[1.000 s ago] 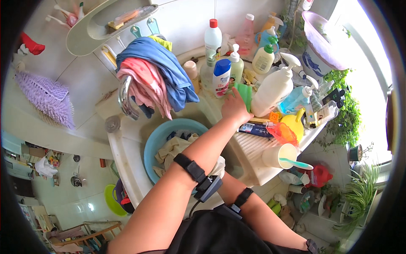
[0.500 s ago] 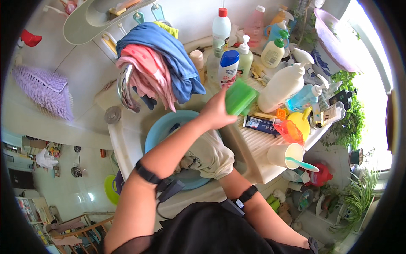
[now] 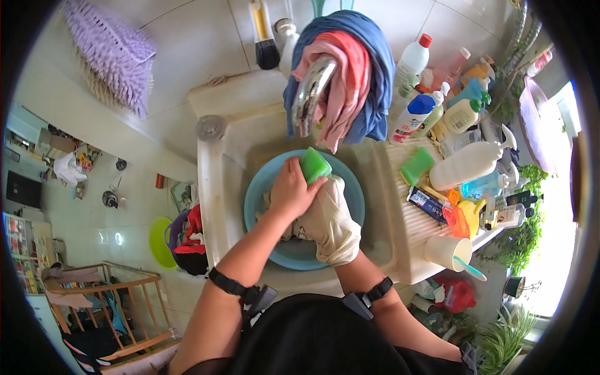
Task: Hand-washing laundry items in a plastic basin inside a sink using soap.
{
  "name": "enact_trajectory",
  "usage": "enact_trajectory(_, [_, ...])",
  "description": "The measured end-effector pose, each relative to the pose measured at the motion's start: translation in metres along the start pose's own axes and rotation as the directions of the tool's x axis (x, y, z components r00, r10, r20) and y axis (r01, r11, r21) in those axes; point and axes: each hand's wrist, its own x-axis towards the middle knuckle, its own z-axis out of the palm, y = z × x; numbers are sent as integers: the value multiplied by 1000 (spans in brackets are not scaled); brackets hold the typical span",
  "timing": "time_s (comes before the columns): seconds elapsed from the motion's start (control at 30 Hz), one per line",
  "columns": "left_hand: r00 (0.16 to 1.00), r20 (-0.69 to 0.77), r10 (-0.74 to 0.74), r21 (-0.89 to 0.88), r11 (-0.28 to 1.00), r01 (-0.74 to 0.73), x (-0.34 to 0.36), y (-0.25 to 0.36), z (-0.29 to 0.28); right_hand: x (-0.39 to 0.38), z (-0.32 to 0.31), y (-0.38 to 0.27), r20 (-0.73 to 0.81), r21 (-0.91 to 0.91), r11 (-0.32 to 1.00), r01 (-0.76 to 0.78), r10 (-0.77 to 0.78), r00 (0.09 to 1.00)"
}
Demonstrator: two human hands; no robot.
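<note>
My left hand (image 3: 295, 191) is closed around a green soap bar (image 3: 314, 165) over a blue basin (image 3: 262, 181) in the sink. A cream cloth (image 3: 331, 222) lies bunched in that basin and covers my right hand, so its fingers are hidden; the left hand rests against or just above this cloth. Another green piece (image 3: 416, 165), perhaps soap or its case, lies on the ribbed ledge at the right. Blue and pink cloths (image 3: 369, 69) hang over the chrome tap (image 3: 312, 94) above the basin.
Several bottles (image 3: 462, 164), a toothpaste tube (image 3: 427, 206) and a cup (image 3: 447, 253) with a toothbrush crowd the right ledge (image 3: 405, 250). A drain stopper (image 3: 210, 127) sits at the sink's back left corner. Buckets of laundry (image 3: 189, 240) and a wooden railing (image 3: 115, 290) are lower left.
My left hand has lifted the green bar from the bottles on the right ledge and brought it left, over the cloth in the basin. The whole view has shifted too.
</note>
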Motion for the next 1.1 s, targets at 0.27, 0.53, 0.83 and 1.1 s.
enact_trajectory(0.27, [961,64,270,133,952,-276,-31,29,-6,-15,4,-4,-2,-204,976,81,-83,997])
enact_trajectory(0.53, [893,85,443,67,891,-448,-51,55,-5,-17,0,-12,0,-233,969,83,-85,996])
enact_trajectory(0.83, [965,8,263,68,963,-263,-37,44,-6,-3,3,-10,20,-264,960,94,-92,996])
enact_trajectory(1.1, [998,-2,-61,206,977,60,-17,17,-4,-10,9,-7,9,-266,958,109,-110,994])
